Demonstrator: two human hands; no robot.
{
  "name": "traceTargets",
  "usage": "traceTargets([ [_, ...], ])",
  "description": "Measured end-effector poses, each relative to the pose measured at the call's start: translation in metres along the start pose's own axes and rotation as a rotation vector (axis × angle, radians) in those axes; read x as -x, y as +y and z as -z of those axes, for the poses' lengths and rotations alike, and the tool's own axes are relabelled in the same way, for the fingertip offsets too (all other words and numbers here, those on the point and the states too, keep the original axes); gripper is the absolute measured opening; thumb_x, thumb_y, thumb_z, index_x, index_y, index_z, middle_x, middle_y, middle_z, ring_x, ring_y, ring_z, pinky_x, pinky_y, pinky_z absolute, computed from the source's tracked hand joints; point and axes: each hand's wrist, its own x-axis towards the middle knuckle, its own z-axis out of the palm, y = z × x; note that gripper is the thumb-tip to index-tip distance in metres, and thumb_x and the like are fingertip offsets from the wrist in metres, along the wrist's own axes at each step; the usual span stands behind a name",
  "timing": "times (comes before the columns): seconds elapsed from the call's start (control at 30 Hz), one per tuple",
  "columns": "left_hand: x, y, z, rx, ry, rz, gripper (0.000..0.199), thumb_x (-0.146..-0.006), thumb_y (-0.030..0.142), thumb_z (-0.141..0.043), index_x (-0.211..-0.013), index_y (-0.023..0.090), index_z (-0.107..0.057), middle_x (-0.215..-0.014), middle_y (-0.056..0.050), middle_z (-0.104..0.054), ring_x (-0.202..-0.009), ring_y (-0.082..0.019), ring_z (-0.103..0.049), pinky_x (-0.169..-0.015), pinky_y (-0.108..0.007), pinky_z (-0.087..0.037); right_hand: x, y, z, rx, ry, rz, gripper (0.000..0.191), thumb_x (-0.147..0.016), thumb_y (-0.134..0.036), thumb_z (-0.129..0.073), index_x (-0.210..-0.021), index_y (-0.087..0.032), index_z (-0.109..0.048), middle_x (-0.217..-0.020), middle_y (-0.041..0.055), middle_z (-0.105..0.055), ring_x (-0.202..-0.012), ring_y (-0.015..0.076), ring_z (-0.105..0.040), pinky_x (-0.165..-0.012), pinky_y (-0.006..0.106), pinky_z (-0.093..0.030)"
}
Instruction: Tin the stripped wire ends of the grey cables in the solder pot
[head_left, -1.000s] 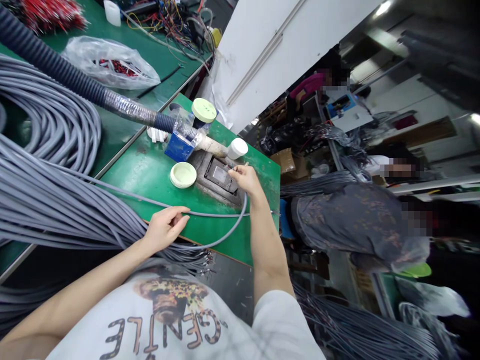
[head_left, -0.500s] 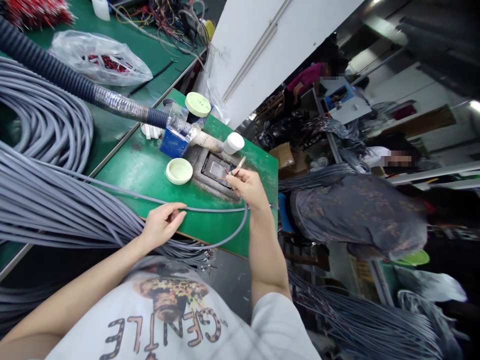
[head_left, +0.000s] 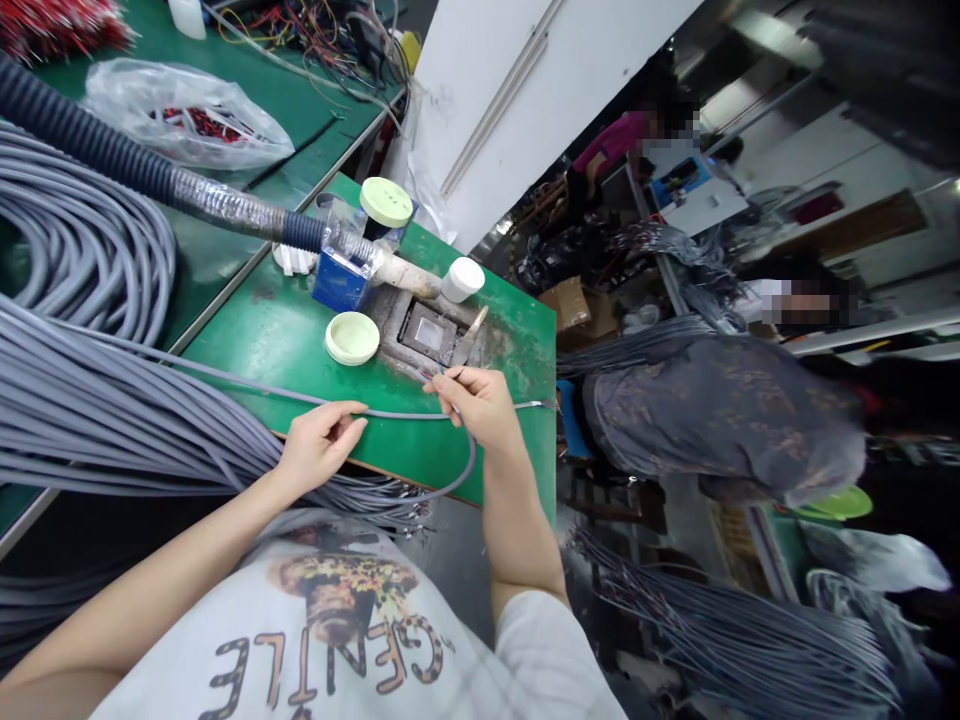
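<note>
My right hand (head_left: 480, 405) pinches the stripped end of a grey cable (head_left: 471, 455), whose thin coloured wires (head_left: 430, 378) stick out past the fingertips. It is just in front of a small square metal pot (head_left: 430, 334) with a shiny silver surface, sunk in a dirty grey surround. From that hand the cable loops down and back toward the bundle. My left hand (head_left: 319, 445) has its thumb and forefinger closed at another grey cable (head_left: 409, 415), which runs across the green board to a stripped end at the right edge.
A corrugated hose (head_left: 225, 205) reaches over the board beside a blue box (head_left: 339, 280). Round pale containers (head_left: 352, 338) and a flat-bladed tool (head_left: 474, 330) surround the pot. Grey cable bundles (head_left: 135, 400) lie at left. A white panel (head_left: 517, 100) stands behind; people are at right.
My right hand has drawn the wire ends back from over the pot, toward me and slightly left. My left hand has stayed nearly in place.
</note>
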Motion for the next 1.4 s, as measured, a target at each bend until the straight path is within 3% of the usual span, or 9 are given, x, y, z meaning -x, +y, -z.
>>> traceTargets([
  [0.6,0.0,0.0,0.0,-0.033,-0.012,0.031,0.02,-0.087,0.029,-0.056,-0.095,0.015,-0.068,-0.062,0.002,-0.058,-0.051,-0.008,-0.049,-0.052,-0.018,-0.041,0.011,0.007,-0.001,-0.062,-0.058,-0.022,0.033,-0.078,-0.045,-0.062,-0.069,-0.014,-0.068,-0.044,-0.0038,-0.05,-0.034,0.0053,-0.039,-0.035,0.019,-0.027],
  [1.4,0.0,-0.002,0.0,-0.093,-0.011,0.019,0.021,-0.086,0.03,-0.056,-0.096,0.015,-0.068,-0.062,0.002,-0.059,-0.05,-0.008,-0.049,-0.053,-0.018,-0.042,0.028,0.011,0.001,-0.043,0.076,-0.013,0.024,-0.071,-0.036,-0.068,-0.06,-0.017,-0.058,-0.044,-0.0058,-0.048,-0.035,0.0052,-0.038,-0.036,0.019,-0.027],
])
